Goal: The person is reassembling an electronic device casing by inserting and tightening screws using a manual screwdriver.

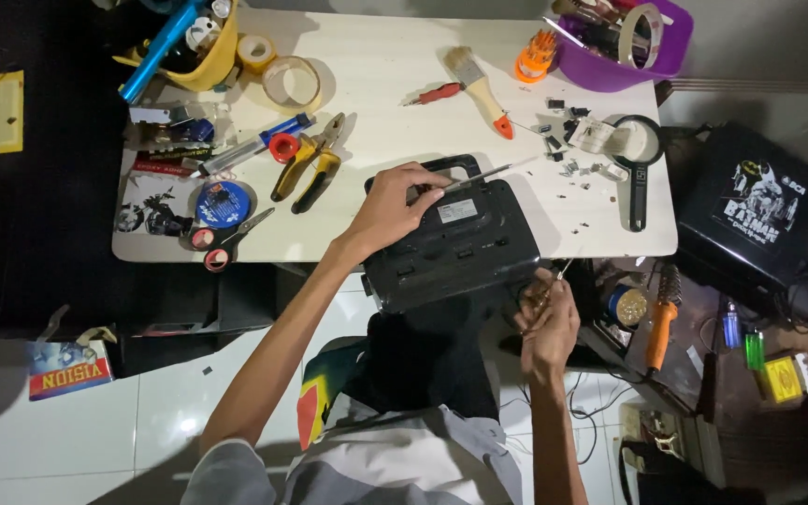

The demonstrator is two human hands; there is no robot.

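White table [376,84] bears a black boxy radio [451,248]; left hand [395,201] grips it, right hand [546,323] pinches a screwdriver [542,292].

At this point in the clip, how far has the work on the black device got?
Done: tools are laid out and small loose parts lie scattered on the white table. In hand: the left hand steadies the black device on the table edge, while the right hand grips a small tool at its lower right corner. Left: the casing looks closed; whether any screws are out cannot be told.
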